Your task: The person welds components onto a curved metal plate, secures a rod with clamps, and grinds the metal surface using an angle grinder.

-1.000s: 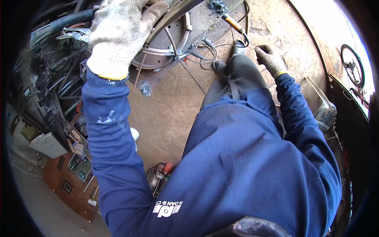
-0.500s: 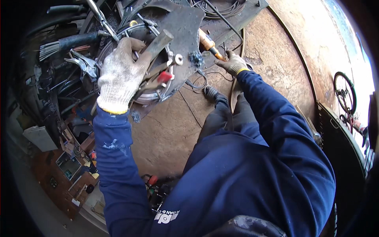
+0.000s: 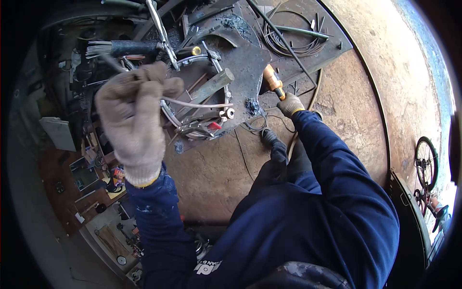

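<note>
My left hand (image 3: 132,115), in a pale knit glove, is raised over the near left side of a metal workbench (image 3: 243,65). Its fingers are curled round a thin bent rod (image 3: 199,103), whose other end is blurred beyond the hand. My right hand (image 3: 291,104), gloved too, is closed on the near end of an orange tool with a dark collar (image 3: 273,81) by the bench edge. Under the rod lie a thick metal bar (image 3: 211,87), a curved metal frame (image 3: 171,114) and locking pliers (image 3: 195,128) with a red part beside them.
A dark sleeve of thin rods (image 3: 122,47) and a long metal clamp (image 3: 163,36) lie at the far left. Coiled wire (image 3: 296,41) rests on the far bench. A hose (image 3: 316,86) and cables trail near my feet; a bicycle (image 3: 426,164) stands at right.
My left hand has lifted off the bench work toward me, with the thin rod now showing in it. My right fingers, stretched at the orange tool before, have closed on its end.
</note>
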